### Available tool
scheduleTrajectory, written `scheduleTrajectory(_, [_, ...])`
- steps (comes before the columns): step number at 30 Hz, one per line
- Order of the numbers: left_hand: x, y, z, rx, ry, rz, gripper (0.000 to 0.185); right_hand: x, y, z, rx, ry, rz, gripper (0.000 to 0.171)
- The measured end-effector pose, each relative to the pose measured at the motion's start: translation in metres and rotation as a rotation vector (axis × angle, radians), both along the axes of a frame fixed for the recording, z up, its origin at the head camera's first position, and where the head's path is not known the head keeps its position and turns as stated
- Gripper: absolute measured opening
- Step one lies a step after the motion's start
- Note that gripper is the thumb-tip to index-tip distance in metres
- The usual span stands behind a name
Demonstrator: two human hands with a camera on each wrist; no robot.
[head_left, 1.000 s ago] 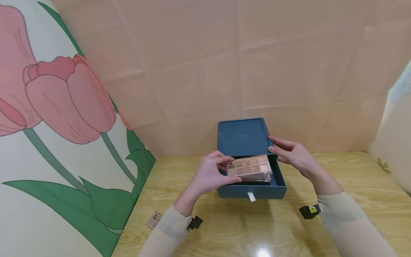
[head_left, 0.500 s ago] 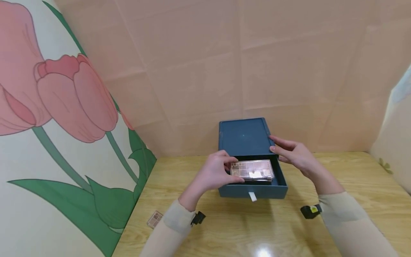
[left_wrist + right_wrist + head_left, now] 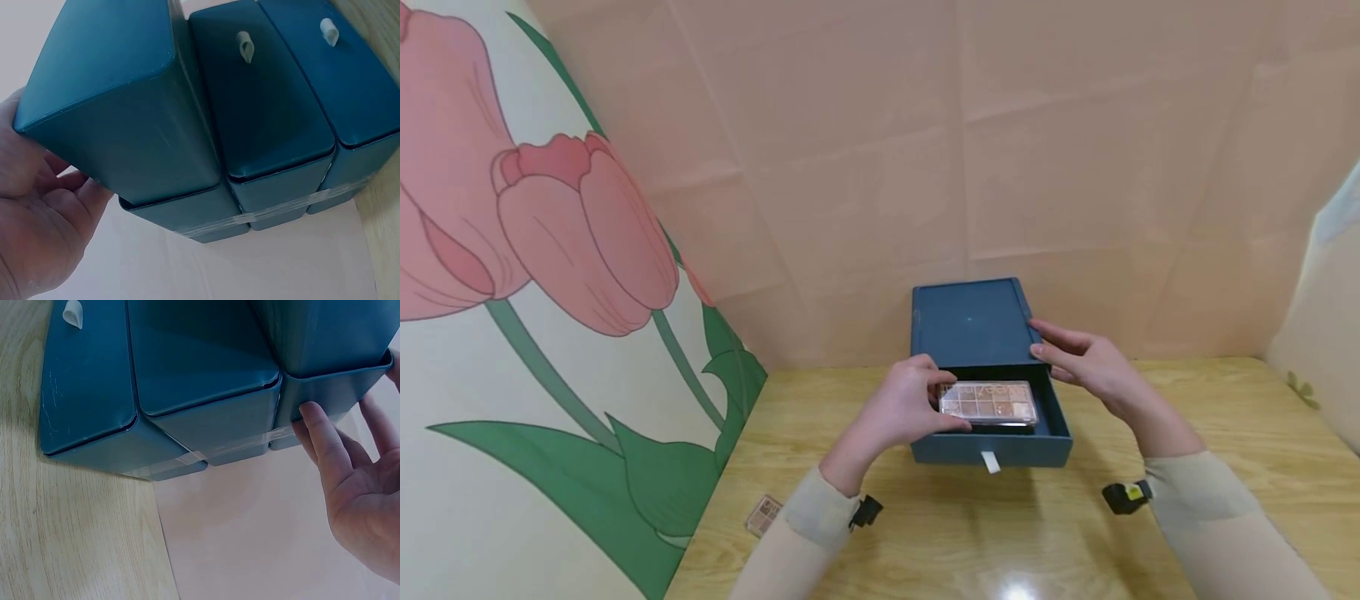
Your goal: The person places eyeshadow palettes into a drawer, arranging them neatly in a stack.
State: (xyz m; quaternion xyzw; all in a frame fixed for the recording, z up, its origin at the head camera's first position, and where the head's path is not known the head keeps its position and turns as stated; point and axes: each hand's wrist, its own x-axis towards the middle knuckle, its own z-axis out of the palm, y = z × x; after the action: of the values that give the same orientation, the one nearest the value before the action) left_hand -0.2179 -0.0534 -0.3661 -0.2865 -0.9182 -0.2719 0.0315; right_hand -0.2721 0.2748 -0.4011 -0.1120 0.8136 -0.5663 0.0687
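Observation:
A dark blue box of drawers (image 3: 967, 321) stands at the back of the wooden table, with its top drawer (image 3: 1000, 447) pulled out towards me. My left hand (image 3: 936, 398) pinches the left end of a clear eyeshadow palette (image 3: 996, 402), which lies nearly flat inside that drawer. My right hand (image 3: 1048, 346) rests with straight fingers against the box's right side. In the left wrist view my left hand (image 3: 37, 250) shows only its palm beside the box (image 3: 269, 125), and the palette is hidden. In the right wrist view my right hand's fingertips (image 3: 312, 419) touch the box's edge (image 3: 331, 387).
A small card (image 3: 763, 514) lies on the table (image 3: 1000, 542) near its left edge. A wall painted with tulips (image 3: 550, 250) closes the left side and a pink wall stands behind the box. Clear tape (image 3: 206, 453) runs round the box's base. White pull tabs (image 3: 245, 45) stick out of the drawer fronts.
My left hand has lowered the palette from a tilted hold above the drawer down into it, nearly flat. The right hand has stayed on the box's side.

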Motion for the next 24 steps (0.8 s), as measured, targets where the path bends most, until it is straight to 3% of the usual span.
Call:
scheduleTrajectory(8, [0.0, 0.001, -0.003, -0.022, 0.037, -0.007, 0.062, 0.0, -0.001, -0.001, -0.003, 0.005, 0.0, 0.077])
scheduleTrajectory(24, [-0.011, 0.019, 0.001, -0.198, 0.087, 0.049, 0.048, -0.021, 0.006, -0.005, 0.005, 0.006, 0.024, 0.075])
